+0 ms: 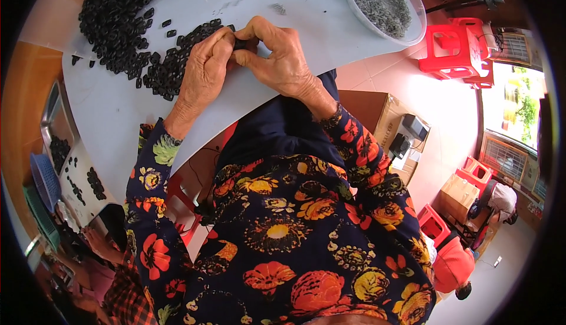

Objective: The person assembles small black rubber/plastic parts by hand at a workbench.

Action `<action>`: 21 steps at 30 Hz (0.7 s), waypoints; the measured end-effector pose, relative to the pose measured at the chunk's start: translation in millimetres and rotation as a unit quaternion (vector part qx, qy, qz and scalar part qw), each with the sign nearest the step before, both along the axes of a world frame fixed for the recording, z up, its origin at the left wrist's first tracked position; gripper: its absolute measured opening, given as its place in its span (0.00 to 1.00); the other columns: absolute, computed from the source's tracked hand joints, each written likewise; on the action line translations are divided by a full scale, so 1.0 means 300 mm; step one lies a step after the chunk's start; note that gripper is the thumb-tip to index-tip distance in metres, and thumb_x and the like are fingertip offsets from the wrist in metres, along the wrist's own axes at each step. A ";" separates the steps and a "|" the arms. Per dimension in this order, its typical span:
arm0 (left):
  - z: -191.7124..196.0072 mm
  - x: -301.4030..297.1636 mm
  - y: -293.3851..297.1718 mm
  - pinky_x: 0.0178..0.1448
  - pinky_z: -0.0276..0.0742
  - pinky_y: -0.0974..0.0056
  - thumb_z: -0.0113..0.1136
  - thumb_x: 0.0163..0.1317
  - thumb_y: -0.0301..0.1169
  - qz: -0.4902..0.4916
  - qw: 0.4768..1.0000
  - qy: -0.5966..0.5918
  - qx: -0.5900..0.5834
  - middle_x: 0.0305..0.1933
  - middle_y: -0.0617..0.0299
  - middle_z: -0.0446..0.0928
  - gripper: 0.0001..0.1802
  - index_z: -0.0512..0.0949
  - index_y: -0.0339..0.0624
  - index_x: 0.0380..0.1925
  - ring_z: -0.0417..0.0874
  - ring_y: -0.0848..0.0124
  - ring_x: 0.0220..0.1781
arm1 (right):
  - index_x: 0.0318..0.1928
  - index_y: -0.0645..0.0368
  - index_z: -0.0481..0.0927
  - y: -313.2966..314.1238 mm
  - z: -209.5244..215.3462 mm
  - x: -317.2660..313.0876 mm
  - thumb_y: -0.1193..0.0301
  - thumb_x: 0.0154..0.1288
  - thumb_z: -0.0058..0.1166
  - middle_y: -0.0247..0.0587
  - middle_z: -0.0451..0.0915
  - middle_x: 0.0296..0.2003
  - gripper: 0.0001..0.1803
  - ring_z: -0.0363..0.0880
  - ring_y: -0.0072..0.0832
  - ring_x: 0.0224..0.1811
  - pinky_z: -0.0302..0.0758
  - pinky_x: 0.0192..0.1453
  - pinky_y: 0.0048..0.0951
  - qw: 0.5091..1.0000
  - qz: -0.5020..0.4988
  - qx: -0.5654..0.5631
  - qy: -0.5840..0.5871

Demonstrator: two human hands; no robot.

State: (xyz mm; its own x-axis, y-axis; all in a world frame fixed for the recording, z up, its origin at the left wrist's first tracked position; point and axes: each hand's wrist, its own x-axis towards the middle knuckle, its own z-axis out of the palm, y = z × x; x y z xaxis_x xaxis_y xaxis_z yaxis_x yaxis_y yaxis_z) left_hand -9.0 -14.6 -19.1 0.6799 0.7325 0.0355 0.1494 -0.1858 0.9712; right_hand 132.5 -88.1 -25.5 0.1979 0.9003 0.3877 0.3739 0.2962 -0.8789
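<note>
My left hand (207,62) and my right hand (278,58) meet above the pale tabletop (106,124), fingers bent and pinched together. Between the fingertips is a small black part (239,44), mostly hidden by them. My left fingers close on its left side, and my right thumb and forefinger grip it from the right. Beside my left hand spreads a cluster of small black rectangular parts with holes (162,76). A bigger heap of such parts (115,21) lies farther left. Small grey metal pieces (380,3) fill a clear round tub (421,25) at the far right.
Left of me, a co-worker's hand (99,243) is near a tray (52,110), black parts, a blue basket (42,177) and a green basket (40,217). Red stools (451,53) and a cardboard box (368,110) stand right. Another person in red (454,266) sits behind.
</note>
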 end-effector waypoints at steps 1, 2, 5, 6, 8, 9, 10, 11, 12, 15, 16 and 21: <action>-0.001 -0.001 0.001 0.30 0.60 0.68 0.42 0.68 0.34 -0.005 1.000 0.003 -0.002 0.22 0.64 0.60 0.13 0.66 0.33 0.30 0.58 0.76 0.26 | 0.34 0.64 0.73 0.000 0.000 0.001 0.79 0.49 0.62 0.48 0.80 0.27 0.13 0.79 0.41 0.27 0.75 0.32 0.32 1.000 0.000 0.007 0.001; -0.002 -0.001 0.002 0.30 0.60 0.68 0.42 0.67 0.34 -0.009 1.000 0.005 -0.003 0.22 0.64 0.59 0.13 0.66 0.33 0.30 0.58 0.76 0.26 | 0.34 0.64 0.73 0.000 -0.001 0.001 0.79 0.49 0.62 0.48 0.80 0.27 0.13 0.79 0.40 0.27 0.75 0.32 0.32 1.000 0.000 0.014 0.001; -0.009 0.005 0.000 0.30 0.60 0.68 0.42 0.67 0.34 -0.007 1.000 -0.016 0.023 0.22 0.64 0.59 0.13 0.66 0.34 0.30 0.58 0.76 0.26 | 0.34 0.64 0.73 0.002 -0.004 0.006 0.79 0.49 0.62 0.48 0.80 0.26 0.12 0.78 0.40 0.26 0.75 0.32 0.32 1.000 -0.002 0.019 -0.010; -0.010 0.005 0.000 0.30 0.60 0.68 0.42 0.67 0.34 -0.008 1.000 -0.016 0.022 0.22 0.64 0.59 0.13 0.66 0.34 0.30 0.58 0.76 0.26 | 0.34 0.64 0.73 0.003 -0.005 0.006 0.79 0.49 0.62 0.48 0.80 0.26 0.12 0.78 0.40 0.26 0.75 0.32 0.32 1.000 -0.003 0.017 -0.009; -0.007 0.006 -0.001 0.30 0.60 0.68 0.42 0.67 0.34 0.005 1.000 0.004 0.003 0.22 0.64 0.60 0.14 0.65 0.34 0.29 0.58 0.76 0.26 | 0.33 0.64 0.73 0.009 -0.004 0.007 0.78 0.49 0.62 0.48 0.80 0.26 0.12 0.78 0.39 0.26 0.75 0.32 0.32 1.000 -0.003 0.016 -0.019; -0.008 0.006 -0.002 0.30 0.60 0.68 0.42 0.67 0.34 0.005 1.000 0.004 0.003 0.22 0.64 0.60 0.14 0.65 0.34 0.29 0.58 0.76 0.26 | 0.33 0.64 0.73 0.010 -0.007 0.005 0.78 0.49 0.62 0.48 0.80 0.26 0.12 0.78 0.39 0.26 0.75 0.32 0.32 1.000 -0.003 0.015 -0.019; -0.008 0.005 -0.003 0.30 0.61 0.68 0.42 0.68 0.35 0.008 1.000 0.001 -0.001 0.21 0.64 0.60 0.14 0.65 0.34 0.29 0.58 0.76 0.26 | 0.33 0.65 0.73 0.010 -0.011 0.004 0.78 0.49 0.63 0.47 0.80 0.26 0.12 0.78 0.39 0.25 0.75 0.32 0.32 1.000 -0.006 0.017 -0.011; -0.008 0.006 -0.004 0.30 0.61 0.67 0.42 0.68 0.35 0.010 1.000 -0.002 -0.005 0.21 0.63 0.60 0.14 0.65 0.34 0.28 0.59 0.76 0.26 | 0.33 0.65 0.74 0.011 -0.013 0.003 0.77 0.49 0.63 0.46 0.80 0.26 0.12 0.78 0.38 0.25 0.75 0.32 0.31 1.000 -0.009 0.018 -0.004; -0.009 0.008 -0.004 0.30 0.61 0.67 0.42 0.68 0.35 0.011 1.000 -0.003 -0.005 0.21 0.63 0.60 0.14 0.65 0.34 0.28 0.59 0.76 0.26 | 0.33 0.65 0.74 0.013 -0.013 0.005 0.77 0.49 0.63 0.46 0.80 0.26 0.12 0.78 0.38 0.25 0.75 0.32 0.31 1.000 -0.009 0.019 -0.005; -0.015 0.011 0.000 0.30 0.61 0.68 0.42 0.68 0.37 0.025 0.999 -0.015 -0.013 0.21 0.64 0.60 0.16 0.66 0.34 0.28 0.59 0.76 0.26 | 0.33 0.65 0.75 0.018 -0.009 0.011 0.76 0.49 0.65 0.44 0.81 0.26 0.13 0.79 0.34 0.25 0.75 0.32 0.30 1.000 -0.008 -0.010 -0.009; -0.024 0.009 0.002 0.30 0.62 0.68 0.43 0.69 0.37 0.034 0.999 -0.014 -0.025 0.21 0.64 0.60 0.16 0.66 0.35 0.28 0.60 0.76 0.26 | 0.34 0.64 0.75 0.019 -0.005 0.009 0.75 0.49 0.66 0.44 0.81 0.26 0.13 0.79 0.32 0.25 0.76 0.32 0.30 1.000 -0.002 -0.008 0.003; -0.021 0.019 -0.003 0.30 0.62 0.67 0.42 0.69 0.39 0.053 0.997 -0.035 -0.033 0.21 0.64 0.62 0.18 0.67 0.35 0.28 0.61 0.75 0.25 | 0.35 0.64 0.76 0.028 -0.023 0.019 0.74 0.50 0.66 0.44 0.80 0.25 0.13 0.79 0.29 0.26 0.75 0.32 0.29 1.000 -0.011 0.013 -0.008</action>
State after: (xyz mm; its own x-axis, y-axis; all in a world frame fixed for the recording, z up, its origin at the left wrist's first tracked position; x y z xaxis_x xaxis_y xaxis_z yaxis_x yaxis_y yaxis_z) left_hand -3.3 -15.6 -25.4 0.5964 0.8022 0.0283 0.0969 -0.1070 0.9895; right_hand 138.2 -79.7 -32.2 0.2105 0.8852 0.4150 0.3943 0.3115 -0.8646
